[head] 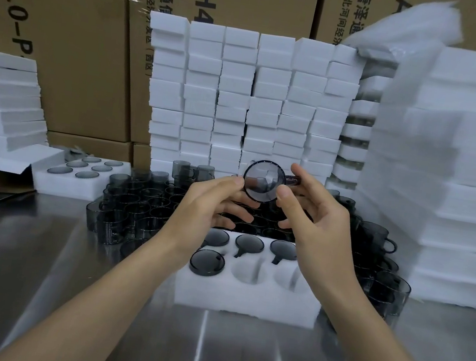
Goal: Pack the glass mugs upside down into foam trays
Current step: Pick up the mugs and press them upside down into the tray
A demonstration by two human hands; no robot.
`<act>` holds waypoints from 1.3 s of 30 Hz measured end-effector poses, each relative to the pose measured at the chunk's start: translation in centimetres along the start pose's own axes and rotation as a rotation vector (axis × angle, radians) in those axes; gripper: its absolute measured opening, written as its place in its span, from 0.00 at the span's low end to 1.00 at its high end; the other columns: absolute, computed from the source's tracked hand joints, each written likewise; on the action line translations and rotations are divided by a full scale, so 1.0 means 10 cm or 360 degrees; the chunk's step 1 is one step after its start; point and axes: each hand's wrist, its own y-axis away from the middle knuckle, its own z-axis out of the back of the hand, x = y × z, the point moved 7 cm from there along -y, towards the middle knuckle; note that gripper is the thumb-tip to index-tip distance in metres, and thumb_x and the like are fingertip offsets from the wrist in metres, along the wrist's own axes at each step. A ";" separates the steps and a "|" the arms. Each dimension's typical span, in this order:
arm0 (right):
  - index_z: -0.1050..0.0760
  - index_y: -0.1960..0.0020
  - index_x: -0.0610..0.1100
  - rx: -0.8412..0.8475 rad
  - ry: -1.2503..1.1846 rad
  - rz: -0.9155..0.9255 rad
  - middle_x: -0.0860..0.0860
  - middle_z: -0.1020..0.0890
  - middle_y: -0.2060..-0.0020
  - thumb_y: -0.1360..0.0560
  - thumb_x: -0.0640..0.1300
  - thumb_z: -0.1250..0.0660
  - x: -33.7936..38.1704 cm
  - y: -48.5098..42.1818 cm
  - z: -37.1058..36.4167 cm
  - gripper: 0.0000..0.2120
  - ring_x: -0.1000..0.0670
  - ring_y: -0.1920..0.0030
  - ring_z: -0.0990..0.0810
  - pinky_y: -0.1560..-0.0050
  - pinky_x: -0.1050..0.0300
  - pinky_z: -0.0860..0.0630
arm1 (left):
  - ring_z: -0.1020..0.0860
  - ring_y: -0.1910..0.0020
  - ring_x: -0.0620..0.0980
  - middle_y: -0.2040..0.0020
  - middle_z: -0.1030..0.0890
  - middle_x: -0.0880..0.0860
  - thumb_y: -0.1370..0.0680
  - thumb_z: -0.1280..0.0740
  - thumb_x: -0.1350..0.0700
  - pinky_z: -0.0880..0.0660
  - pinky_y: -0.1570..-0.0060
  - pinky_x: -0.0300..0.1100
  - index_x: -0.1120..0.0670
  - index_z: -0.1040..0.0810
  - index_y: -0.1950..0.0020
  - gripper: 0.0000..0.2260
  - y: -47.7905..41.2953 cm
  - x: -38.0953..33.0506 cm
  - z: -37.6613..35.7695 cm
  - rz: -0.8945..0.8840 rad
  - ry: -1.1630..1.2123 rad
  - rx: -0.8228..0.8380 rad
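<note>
A smoky grey glass mug (263, 181) is held up in the air between both hands, its round end facing me and its handle pointing right. My left hand (211, 207) pinches its left side. My right hand (317, 217) grips its right side and handle. Below them a white foam tray (247, 297) lies on the steel table. Several of its holes hold mugs upside down, such as the front left one (207, 262). The front middle and front right holes are bare. Many loose grey mugs (134, 205) stand behind and beside the tray.
A filled foam tray (75, 184) lies at the left beside an open cardboard flap (6, 173). Stacked foam trays (248, 101) form a wall behind the mugs, with taller foam piles at right (461, 183) and left (1, 101). Cardboard boxes (76, 32) stand at the back.
</note>
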 end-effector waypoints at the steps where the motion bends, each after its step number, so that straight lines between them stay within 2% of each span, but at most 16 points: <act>1: 0.23 0.25 0.52 0.0013 0.0024 0.0018 0.57 0.13 0.45 0.18 0.48 0.27 0.01 0.01 -0.01 0.22 0.53 0.44 0.15 0.46 0.42 0.15 | 0.13 0.53 0.51 0.44 0.11 0.54 0.19 0.36 0.40 0.25 0.54 0.45 0.46 0.11 0.41 0.18 0.00 0.00 -0.01 0.0002 0.0009 0.0007; 3: 0.23 0.26 0.53 0.0048 0.0036 0.0050 0.56 0.14 0.45 0.18 0.44 0.26 0.03 0.03 -0.04 0.22 0.53 0.45 0.15 0.48 0.40 0.16 | 0.13 0.50 0.51 0.42 0.12 0.52 0.20 0.34 0.36 0.24 0.53 0.45 0.45 0.13 0.39 0.19 0.02 -0.01 -0.02 -0.0001 0.0020 0.0008; 5: 0.23 0.27 0.52 0.0074 0.0020 0.0067 0.56 0.15 0.43 0.19 0.40 0.26 0.04 0.04 -0.06 0.22 0.54 0.45 0.15 0.50 0.43 0.15 | 0.13 0.47 0.50 0.39 0.13 0.50 0.24 0.31 0.35 0.23 0.53 0.44 0.44 0.15 0.33 0.24 0.03 -0.02 -0.02 -0.0012 0.0034 -0.0003; 7: 0.24 0.26 0.52 0.0099 0.0021 0.0072 0.56 0.16 0.40 0.20 0.39 0.25 0.03 0.04 -0.07 0.25 0.54 0.43 0.15 0.51 0.52 0.15 | 0.14 0.43 0.49 0.37 0.14 0.52 0.25 0.28 0.39 0.21 0.53 0.42 0.44 0.18 0.29 0.25 0.03 -0.04 -0.02 -0.0046 0.0072 0.0010; 9: 0.25 0.26 0.53 0.0144 0.0025 0.0061 0.57 0.16 0.39 0.22 0.40 0.23 0.01 0.03 -0.09 0.27 0.54 0.41 0.16 0.49 0.56 0.16 | 0.16 0.40 0.49 0.35 0.15 0.53 0.26 0.27 0.44 0.20 0.52 0.41 0.44 0.18 0.28 0.26 0.03 -0.06 -0.03 -0.0104 0.0096 0.0044; 14: 0.22 0.31 0.54 0.0262 0.0020 0.0054 0.54 0.15 0.41 0.25 0.41 0.19 0.01 0.03 -0.13 0.26 0.52 0.37 0.17 0.46 0.54 0.17 | 0.17 0.38 0.52 0.33 0.16 0.53 0.29 0.28 0.47 0.20 0.49 0.44 0.43 0.18 0.29 0.26 0.05 -0.08 -0.06 -0.0133 0.0164 0.0137; 17: 0.22 0.33 0.55 0.0252 0.0051 0.0075 0.55 0.15 0.42 0.26 0.42 0.18 0.02 0.03 -0.13 0.26 0.50 0.37 0.16 0.42 0.43 0.16 | 0.18 0.34 0.56 0.33 0.16 0.54 0.25 0.28 0.42 0.20 0.45 0.48 0.44 0.18 0.30 0.24 0.05 -0.06 -0.07 -0.0105 0.0144 0.0133; 21: 0.21 0.33 0.54 0.0284 0.0053 0.0103 0.54 0.15 0.42 0.26 0.45 0.19 0.04 0.04 -0.16 0.24 0.49 0.36 0.17 0.40 0.37 0.18 | 0.16 0.41 0.54 0.36 0.14 0.55 0.24 0.27 0.40 0.22 0.43 0.49 0.46 0.16 0.32 0.22 0.04 -0.02 -0.08 -0.0020 0.0208 0.0086; 25: 0.20 0.33 0.53 0.0315 0.0062 0.0072 0.55 0.15 0.39 0.25 0.45 0.20 0.03 0.03 -0.17 0.21 0.51 0.36 0.17 0.40 0.39 0.17 | 0.16 0.38 0.58 0.36 0.15 0.61 0.19 0.31 0.44 0.24 0.32 0.56 0.49 0.16 0.32 0.19 0.03 0.05 -0.12 0.0070 0.0414 0.0188; 28: 0.20 0.32 0.57 0.0331 0.0074 0.0078 0.56 0.15 0.39 0.24 0.44 0.20 0.04 0.04 -0.17 0.22 0.52 0.36 0.17 0.42 0.44 0.15 | 0.16 0.35 0.60 0.36 0.15 0.61 0.17 0.35 0.46 0.20 0.34 0.52 0.52 0.16 0.32 0.18 0.04 0.07 -0.19 0.0141 0.0689 0.0291; 30: 0.21 0.32 0.58 0.0327 0.0093 0.0100 0.57 0.16 0.39 0.24 0.46 0.20 0.04 0.04 -0.16 0.23 0.52 0.36 0.17 0.45 0.45 0.16 | 0.17 0.34 0.63 0.34 0.16 0.64 0.16 0.37 0.48 0.20 0.33 0.54 0.56 0.17 0.30 0.19 0.05 0.10 -0.22 0.0193 0.0822 0.0326; 32: 0.21 0.32 0.57 0.0283 0.0151 0.0136 0.57 0.16 0.39 0.24 0.47 0.20 0.05 0.03 -0.13 0.23 0.53 0.35 0.18 0.41 0.47 0.18 | 0.18 0.33 0.64 0.31 0.18 0.65 0.15 0.38 0.49 0.21 0.32 0.56 0.56 0.17 0.30 0.20 0.04 0.15 -0.22 0.0232 0.0832 0.0296; 34: 0.22 0.31 0.57 0.0236 0.0234 0.0174 0.58 0.17 0.38 0.25 0.48 0.19 0.05 0.02 -0.10 0.25 0.54 0.33 0.20 0.36 0.48 0.20 | 0.16 0.34 0.60 0.31 0.17 0.61 0.15 0.38 0.44 0.22 0.33 0.57 0.54 0.16 0.30 0.21 0.03 0.18 -0.19 0.0255 0.0724 0.0213; 37: 0.23 0.31 0.59 0.0214 0.0355 0.0236 0.61 0.20 0.37 0.26 0.47 0.19 0.05 0.04 -0.10 0.27 0.57 0.30 0.24 0.33 0.52 0.23 | 0.15 0.43 0.52 0.38 0.14 0.53 0.19 0.36 0.31 0.22 0.35 0.56 0.52 0.16 0.31 0.30 0.03 0.19 -0.17 0.0270 0.0615 0.0182; 39: 0.23 0.30 0.60 0.0228 0.0384 0.0258 0.62 0.21 0.37 0.26 0.46 0.19 0.04 0.05 -0.12 0.28 0.56 0.30 0.24 0.33 0.53 0.24 | 0.15 0.44 0.50 0.41 0.14 0.51 0.20 0.33 0.31 0.21 0.36 0.53 0.54 0.18 0.29 0.31 0.04 0.17 -0.16 0.0233 0.0530 0.0185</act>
